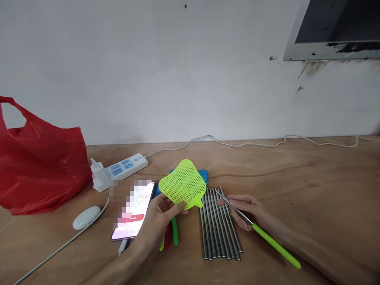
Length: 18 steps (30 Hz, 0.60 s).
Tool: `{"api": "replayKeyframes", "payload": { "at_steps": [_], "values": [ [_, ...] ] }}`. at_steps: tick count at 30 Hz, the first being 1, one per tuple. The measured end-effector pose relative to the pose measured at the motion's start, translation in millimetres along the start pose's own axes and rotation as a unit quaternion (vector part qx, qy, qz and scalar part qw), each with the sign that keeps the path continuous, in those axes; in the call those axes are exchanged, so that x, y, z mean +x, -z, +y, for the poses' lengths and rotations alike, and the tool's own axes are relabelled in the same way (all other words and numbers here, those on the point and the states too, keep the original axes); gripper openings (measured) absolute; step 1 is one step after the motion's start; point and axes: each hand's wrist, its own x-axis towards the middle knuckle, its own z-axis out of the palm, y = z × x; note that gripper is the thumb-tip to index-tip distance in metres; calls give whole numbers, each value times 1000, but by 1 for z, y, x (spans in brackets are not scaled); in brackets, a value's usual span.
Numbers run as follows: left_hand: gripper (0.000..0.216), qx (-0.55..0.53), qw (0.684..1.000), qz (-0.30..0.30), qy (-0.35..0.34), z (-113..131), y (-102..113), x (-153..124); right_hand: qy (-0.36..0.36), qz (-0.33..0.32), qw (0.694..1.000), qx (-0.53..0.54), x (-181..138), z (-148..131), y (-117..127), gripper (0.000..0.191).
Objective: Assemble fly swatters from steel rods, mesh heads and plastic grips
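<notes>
My left hand (pixel 162 221) pinches the lower edge of a yellow-green perforated swatter head (pixel 182 184), holding it tilted above the wooden table (pixel 311 186). My right hand (pixel 247 209) grips a thin metal rod with a green handle (pixel 273 243), its tip pointing toward the swatter head's neck. Under the right hand lies a row of several bare metal rods (pixel 219 227). A blue swatter head (pixel 203 174) lies behind the green one. Green and red handles (pixel 172 235) lie beneath my left hand.
A phone (pixel 133 215) with a lit screen lies left of my left hand. A white oval mouse-like object (pixel 86 217), a white power strip (pixel 118 170) with cables and a red plastic bag (pixel 38 166) sit at the left. A white cable (pixel 252 143) runs along the wall.
</notes>
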Motion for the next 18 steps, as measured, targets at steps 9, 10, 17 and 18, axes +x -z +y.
{"api": "replayKeyframes", "payload": {
  "at_steps": [9, 10, 17, 18],
  "values": [
    [24, -45, 998, 12, 38, -4, -3, -2, -10, -82, 992, -94, -1, 5, 1, 37],
    [24, -44, 998, 10, 39, -4, -3, -2, -7, -78, 993, -93, -1, 5, 1, 37],
    [27, -58, 998, -4, 37, -1, -5, -3, 14, -53, 996, -74, -1, 4, 0, 37],
    [26, -57, 998, -6, 39, -1, -5, -3, 13, -49, 996, -74, -2, 4, 0, 37]
  ]
}}
